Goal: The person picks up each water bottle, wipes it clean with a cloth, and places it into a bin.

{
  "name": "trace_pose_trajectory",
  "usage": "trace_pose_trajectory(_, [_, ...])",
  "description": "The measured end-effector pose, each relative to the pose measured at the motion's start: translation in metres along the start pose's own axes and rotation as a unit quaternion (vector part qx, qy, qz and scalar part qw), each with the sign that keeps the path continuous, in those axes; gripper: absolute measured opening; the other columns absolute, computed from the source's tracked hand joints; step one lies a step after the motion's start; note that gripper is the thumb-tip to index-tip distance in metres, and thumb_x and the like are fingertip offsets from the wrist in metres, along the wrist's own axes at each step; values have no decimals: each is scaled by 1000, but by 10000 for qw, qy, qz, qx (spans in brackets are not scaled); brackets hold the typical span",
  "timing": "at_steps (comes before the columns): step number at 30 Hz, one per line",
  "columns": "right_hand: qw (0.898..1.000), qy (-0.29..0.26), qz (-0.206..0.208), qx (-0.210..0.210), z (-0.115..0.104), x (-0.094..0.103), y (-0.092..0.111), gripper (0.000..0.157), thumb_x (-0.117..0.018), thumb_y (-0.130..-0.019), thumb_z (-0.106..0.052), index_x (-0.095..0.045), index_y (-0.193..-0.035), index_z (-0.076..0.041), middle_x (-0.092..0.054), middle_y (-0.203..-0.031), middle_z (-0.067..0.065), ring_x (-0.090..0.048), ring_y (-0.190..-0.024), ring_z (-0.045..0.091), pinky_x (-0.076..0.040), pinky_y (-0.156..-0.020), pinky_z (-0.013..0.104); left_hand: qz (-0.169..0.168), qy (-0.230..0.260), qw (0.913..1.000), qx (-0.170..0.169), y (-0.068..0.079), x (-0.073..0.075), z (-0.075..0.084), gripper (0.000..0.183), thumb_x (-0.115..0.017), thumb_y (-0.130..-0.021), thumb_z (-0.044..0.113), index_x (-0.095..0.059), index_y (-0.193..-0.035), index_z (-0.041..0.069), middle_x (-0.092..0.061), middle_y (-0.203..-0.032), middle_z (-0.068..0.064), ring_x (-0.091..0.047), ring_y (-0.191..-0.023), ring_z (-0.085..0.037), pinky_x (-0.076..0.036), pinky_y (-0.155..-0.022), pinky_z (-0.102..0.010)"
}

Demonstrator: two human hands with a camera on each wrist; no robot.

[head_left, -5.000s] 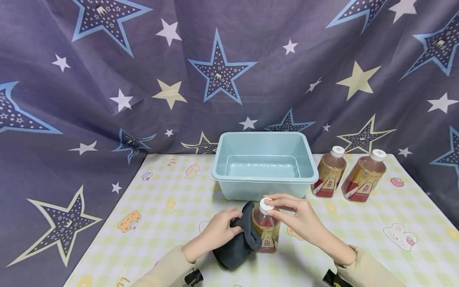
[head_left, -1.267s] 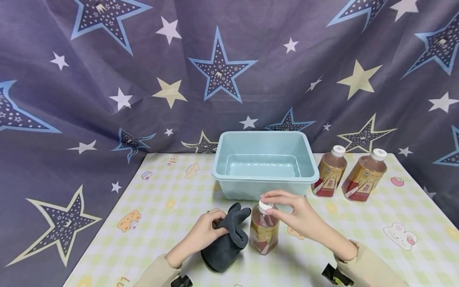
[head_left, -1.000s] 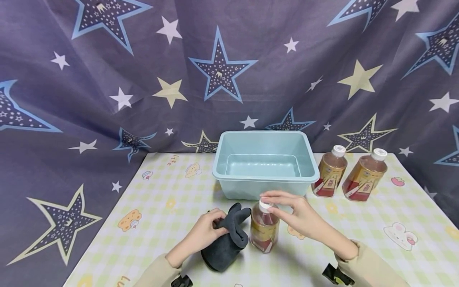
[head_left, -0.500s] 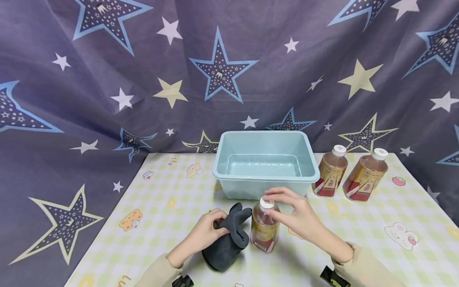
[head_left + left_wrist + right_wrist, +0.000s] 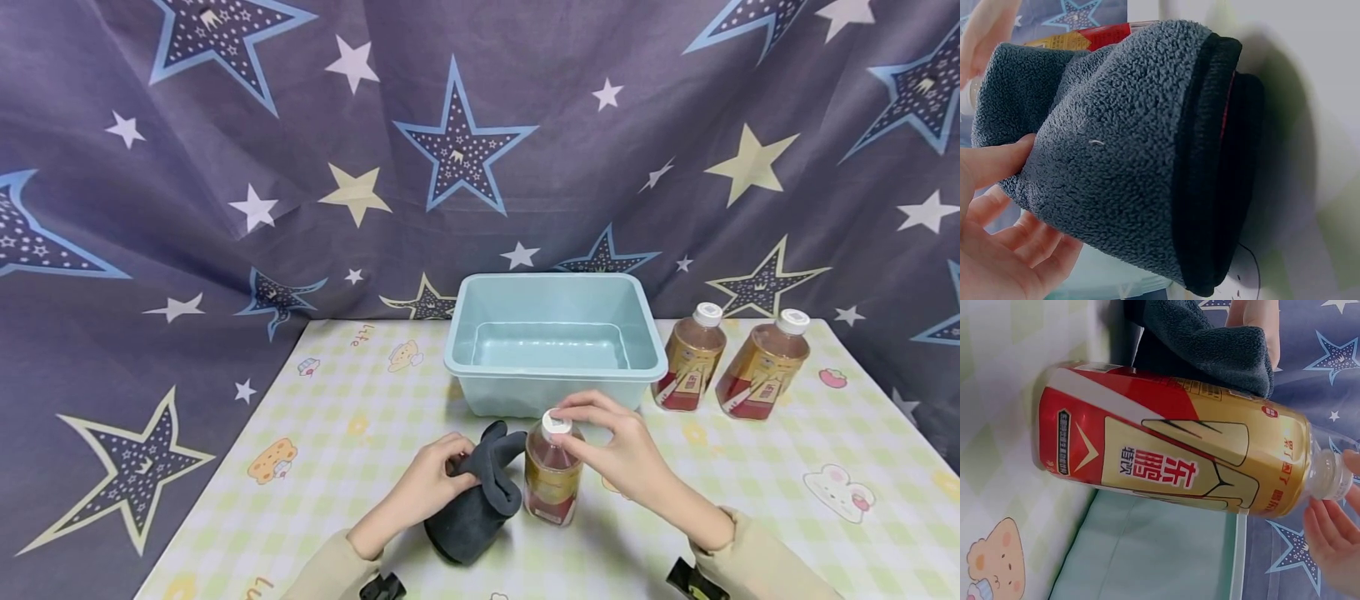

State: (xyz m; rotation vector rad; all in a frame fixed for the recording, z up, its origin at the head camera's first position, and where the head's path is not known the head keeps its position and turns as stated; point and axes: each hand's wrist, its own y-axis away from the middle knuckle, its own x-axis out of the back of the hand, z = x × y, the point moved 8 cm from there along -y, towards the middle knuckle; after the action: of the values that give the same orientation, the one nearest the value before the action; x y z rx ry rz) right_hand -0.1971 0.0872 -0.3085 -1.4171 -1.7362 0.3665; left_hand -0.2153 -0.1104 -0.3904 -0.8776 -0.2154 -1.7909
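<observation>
A dark grey fuzzy cloth [image 5: 474, 500], folded over into a bundle, stands on the table near its front edge. My left hand [image 5: 433, 482] pinches its upper part between thumb and fingers; the left wrist view shows the thumb lying on the cloth [image 5: 1110, 150]. Just right of it stands an upright drink bottle [image 5: 553, 479] with a gold and red label and a white cap [image 5: 556, 423]. My right hand [image 5: 618, 437] holds that cap between thumb and fingers. In the right wrist view the bottle's label [image 5: 1172, 447] faces the camera. Whether cloth and bottle touch, I cannot tell.
Behind the bottle sits a light blue plastic basin [image 5: 555, 379] with nothing in it. Two similar capped bottles, a nearer-left one [image 5: 688, 358] and a right one [image 5: 763, 367], stand right of the basin. A star-patterned curtain [image 5: 300, 150] hangs at the table's back edge.
Since five seconds ago, the cloth has moved left, away from the bottle's side. The bottle has turned about its upright axis under the right hand. Over the last second the left hand barely moves.
</observation>
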Motion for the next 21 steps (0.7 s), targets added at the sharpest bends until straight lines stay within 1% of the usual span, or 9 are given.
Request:
trace_pose_trajectory(4, [9999, -86, -102, -7, 0, 0, 0, 23, -71, -70, 1, -68, -92, -6, -60, -97, 3, -55, -93, 12, -41, -82, 16, 71, -60, 10000, -28, -1, 2, 3, 16, -69, -70, 5, -59, -79, 15, -51, -77, 8, -46, -65, -6, -40, -58, -22])
trace_pose_trajectory(10, [9996, -72, -79, 250, -3, 0, 1, 27, -69, -68, 5, -67, -94, -4, -60, -98, 7, -56, -93, 15, -41, -80, 14, 124, -68, 9999, -47, -5, 3, 14, 17, -68, -70, 3, -58, -78, 15, -50, -79, 8, -44, -67, -8, -40, -59, -24])
trace_pose_trajectory(15, [9994, -71, -76, 324, -3, 0, 1, 30, -69, -66, 10, -66, -93, -1, -60, -97, 10, -56, -91, 17, -41, -76, 13, 88, 57, 9998, -180, -11, 2, 26, 16, -68, -70, 2, -58, -77, 13, -50, -78, 8, -45, -69, -9, -41, -61, -24])
trace_pose_trajectory(21, [9993, -103, -101, 349, -2, -1, 2, 29, -69, -67, 9, -67, -94, 0, -61, -97, 10, -57, -91, 17, -41, -75, 13, 153, -6, 9993, -338, -15, 0, 37, 17, -68, -69, 2, -57, -76, 13, -51, -78, 8, -46, -70, -9, -41, -61, -23])
